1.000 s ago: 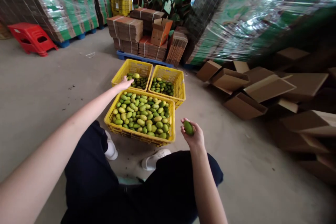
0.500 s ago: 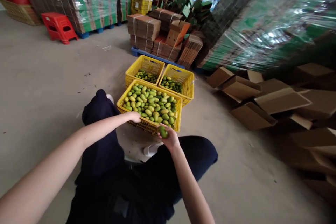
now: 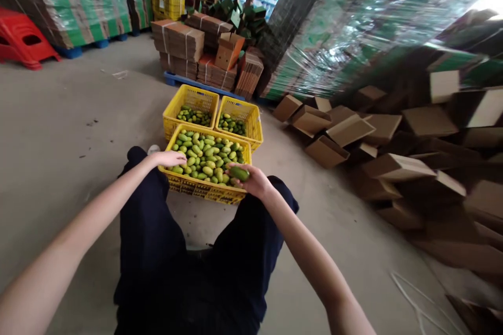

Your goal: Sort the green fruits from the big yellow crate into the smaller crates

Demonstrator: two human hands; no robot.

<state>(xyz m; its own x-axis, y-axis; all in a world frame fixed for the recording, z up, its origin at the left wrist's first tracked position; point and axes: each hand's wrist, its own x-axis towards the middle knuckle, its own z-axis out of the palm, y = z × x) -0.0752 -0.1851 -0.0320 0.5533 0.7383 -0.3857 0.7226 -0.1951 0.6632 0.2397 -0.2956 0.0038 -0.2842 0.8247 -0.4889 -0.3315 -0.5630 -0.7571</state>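
A yellow plastic crate (image 3: 204,188) full of green and yellowish mangoes (image 3: 208,154) stands on the floor between my knees. My right hand (image 3: 253,180) has its fingers round a dark green mango (image 3: 239,173), just above the crate's near right corner. Over the left side of the same crate, my left hand (image 3: 172,158) reaches with fingers stretched out, close to the mangoes and holding nothing that I can see. Some of its fingers are hard to make out.
Two more yellow crates (image 3: 190,95) (image 3: 249,115), partly filled with mangoes, touch the full one behind. Bundled flat cartons (image 3: 176,39) sit on a blue pallet (image 3: 184,79). Open cardboard boxes (image 3: 348,131) are heaped right; a red stool (image 3: 23,36) stands left.
My view has turned to the right. My left hand has moved from the near rim to the crate's left side. My right hand has come up over the near right corner, still holding a mango.
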